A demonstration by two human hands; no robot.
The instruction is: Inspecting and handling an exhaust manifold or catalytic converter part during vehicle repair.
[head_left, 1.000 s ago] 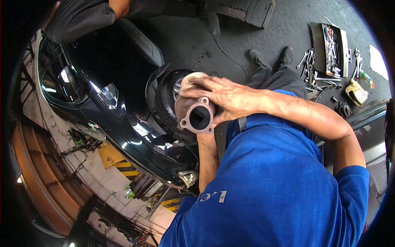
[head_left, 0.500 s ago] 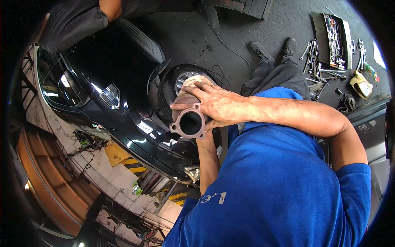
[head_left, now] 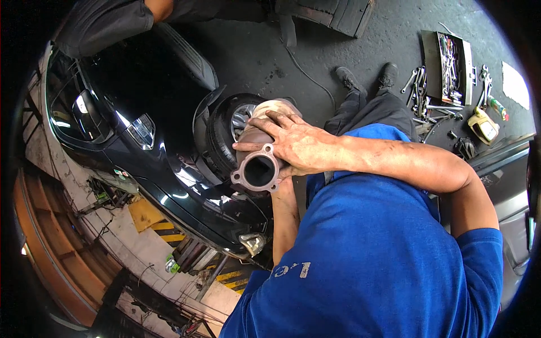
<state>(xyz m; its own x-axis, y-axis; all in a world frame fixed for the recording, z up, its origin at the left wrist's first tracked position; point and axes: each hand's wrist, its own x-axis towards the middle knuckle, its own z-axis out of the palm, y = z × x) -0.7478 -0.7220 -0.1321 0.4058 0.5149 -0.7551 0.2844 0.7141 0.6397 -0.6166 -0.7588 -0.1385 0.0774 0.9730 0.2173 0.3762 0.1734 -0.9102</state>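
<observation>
I hold up a rusty brown exhaust section, which looks like a catalytic converter (head_left: 252, 137), with its three-eared flange (head_left: 241, 175) and round dark opening turned up toward me. My right hand (head_left: 298, 142) reaches across from the right and is closed around its upper side, fingers spread over the metal, with dark grime on the skin. From below, my left hand (head_left: 284, 187) meets the part just behind the flange. Its fingers are hidden behind the part, but it appears to support the weight there. A paler, rounded section continues beyond my right fingers.
A black car (head_left: 163, 163) with a wheel (head_left: 222, 127) stands at left, close beyond the part. On the dark floor lie a metal toolbox (head_left: 466, 73), several wrenches (head_left: 418, 90) and a cream jug (head_left: 483, 125). Another person's dark sleeve (head_left: 107, 28) shows at upper left.
The view has shifted slightly, so the car and floor tools sit further left in the picture. Both hands keep their places on the exhaust section, which has hardly moved.
</observation>
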